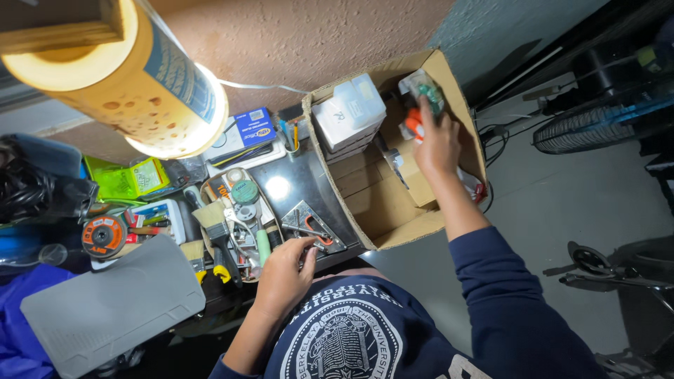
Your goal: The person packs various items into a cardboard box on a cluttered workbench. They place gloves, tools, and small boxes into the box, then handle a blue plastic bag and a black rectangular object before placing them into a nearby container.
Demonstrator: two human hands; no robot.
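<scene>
- Rough pinkish plaster wall rises behind a dark bench (295, 184) crowded with tools, and a lit lamp with a yellow shade (140, 84) hangs over its left part.
- Right hand (435, 144) reaches into an open cardboard box (393, 217) at the bench's right edge, fingers closed on a clear packet with green contents (425, 88) near the box's far corner.
- White plastic cases (349, 112) are stacked along the box's left wall.
- Left hand (283, 274) rests at the bench's near edge, fingers curled; I cannot tell whether they grip anything, but they touch a metal triangular square (312, 226).
- Just left of that hand, a round tray (235, 210) holds a paintbrush (214, 224) and small tools.
- At the bench's left end lie a grey case lid (112, 305) and an orange grinding disc (103, 236).
</scene>
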